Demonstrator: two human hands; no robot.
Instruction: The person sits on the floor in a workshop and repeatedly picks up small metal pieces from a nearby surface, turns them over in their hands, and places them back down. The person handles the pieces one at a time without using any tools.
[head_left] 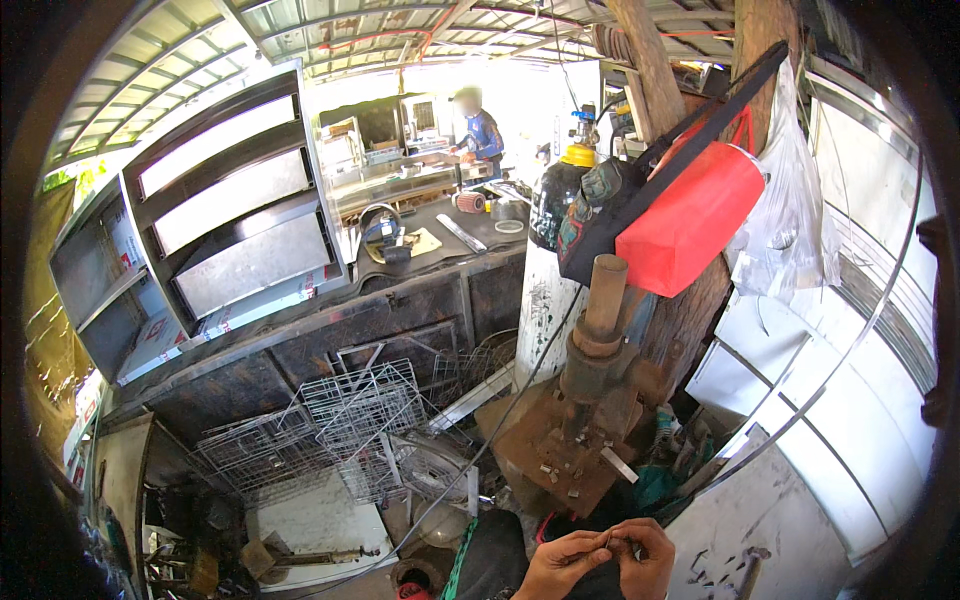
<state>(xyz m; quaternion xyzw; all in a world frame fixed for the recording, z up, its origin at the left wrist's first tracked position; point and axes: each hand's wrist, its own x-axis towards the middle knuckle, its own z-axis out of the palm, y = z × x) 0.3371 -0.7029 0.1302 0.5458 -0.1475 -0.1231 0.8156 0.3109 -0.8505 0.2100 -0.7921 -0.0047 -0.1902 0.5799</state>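
While both bare hands come together at the lower edge, left hand (562, 565) and right hand (647, 562) meet at the fingertips; fingers curl inward, thumbs and forefingers pinched close, little gap showing; any item in the grip sits right at those touching tips, too small to make out, so can't tell what it is or how firmly either hand is closed on it.

Just beyond the grip, slightly left, lies a rusty base plate (522, 438); small metal pieces (573, 492) are scattered on it; a pale metal bar (619, 465) sticks out past its edge, nearly straight ahead of the fingertips; a rusty upright post (606, 295) rises from the plate; right of the grip, near, a pale panel (775, 505) carries small dark bits (735, 572).

Farther ahead, a red bag (690, 220) hangs by a wooden trunk (690, 315), clear plastic bag (785, 225) to its right; ahead-left stands a white-and-black cylinder (543, 310); well left of the grip, wire racks (365, 410) pile below a dark bench (425, 290); an open metal cabinet (240, 275) sits on that bench; far beyond, a person in blue (486, 135) stands at another worktop.
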